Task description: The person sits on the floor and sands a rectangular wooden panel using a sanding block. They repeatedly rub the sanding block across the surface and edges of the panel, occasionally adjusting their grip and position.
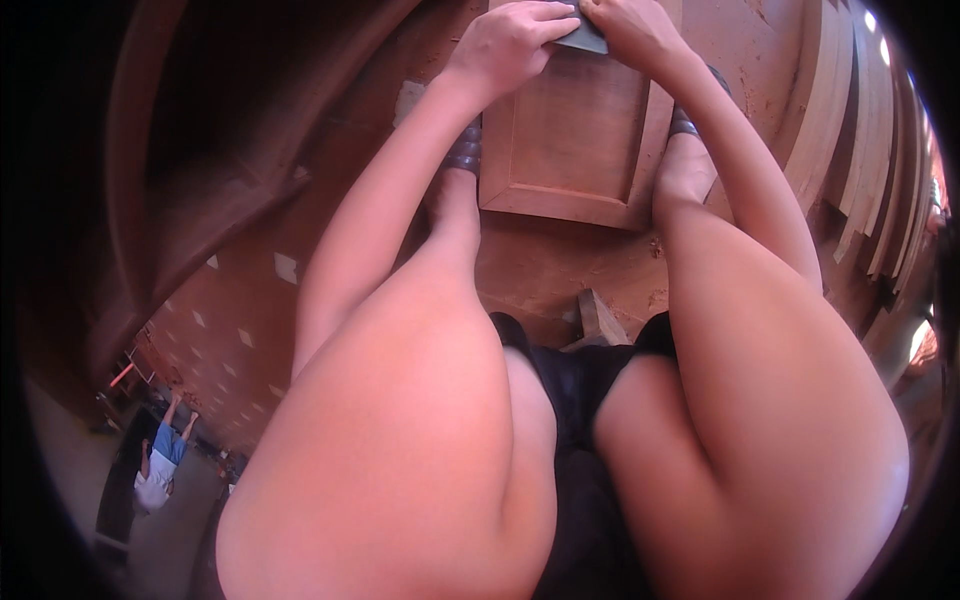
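Note:
Between my feet lies a framed wooden panel (575,130), like a cabinet door, with a raised border around a recessed middle. A thin flat grey piece (588,38) with a straight edge rests on its far part; whether it is a scraper blade or an abrasive sheet I cannot tell. My left hand (508,45) grips its left side, fingers bent over the top. On the other side my right hand (637,32) closes on it with curled fingers, close to the left fingertips. The far end of the panel lies beyond the picture's upper edge.
Long wooden boards (850,140) are stacked at the right. Dark curved timber (200,210) fills the left side. A small wood offcut (600,318) lies between my legs on the reddish, dusty ground (560,265). Another person (160,470) is far off at the lower left.

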`<act>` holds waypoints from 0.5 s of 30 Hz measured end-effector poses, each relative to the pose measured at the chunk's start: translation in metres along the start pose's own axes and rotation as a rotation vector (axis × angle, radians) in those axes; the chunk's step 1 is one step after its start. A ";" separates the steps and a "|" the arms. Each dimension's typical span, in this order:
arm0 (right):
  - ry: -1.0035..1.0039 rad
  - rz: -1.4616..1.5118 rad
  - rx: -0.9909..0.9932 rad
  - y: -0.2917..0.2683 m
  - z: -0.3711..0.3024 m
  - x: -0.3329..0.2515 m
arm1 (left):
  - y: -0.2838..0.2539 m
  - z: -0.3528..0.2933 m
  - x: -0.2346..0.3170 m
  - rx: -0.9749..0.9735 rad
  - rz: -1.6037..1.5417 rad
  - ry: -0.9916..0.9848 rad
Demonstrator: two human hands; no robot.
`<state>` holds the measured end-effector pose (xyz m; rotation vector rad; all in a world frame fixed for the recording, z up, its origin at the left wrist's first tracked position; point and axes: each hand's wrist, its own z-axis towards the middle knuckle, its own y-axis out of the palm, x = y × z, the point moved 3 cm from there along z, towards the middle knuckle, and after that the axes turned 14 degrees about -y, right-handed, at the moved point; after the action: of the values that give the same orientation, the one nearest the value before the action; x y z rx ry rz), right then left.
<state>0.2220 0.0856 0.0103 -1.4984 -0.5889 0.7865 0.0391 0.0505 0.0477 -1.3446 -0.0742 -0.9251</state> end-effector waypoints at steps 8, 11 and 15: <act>-0.365 0.167 -0.252 0.008 -0.063 -0.087 | -0.002 -0.099 0.050 -0.256 -0.050 0.115; -0.387 0.273 -0.524 0.001 -0.070 -0.108 | -0.009 -0.108 0.059 -0.365 -0.151 0.162; -0.540 0.367 -0.449 -0.022 -0.054 -0.088 | -0.012 -0.082 0.062 -0.439 -0.106 0.077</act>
<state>0.2103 -0.0140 0.0427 -1.8396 -0.9516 1.4390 0.0360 -0.0509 0.0682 -1.7191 0.1254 -1.1250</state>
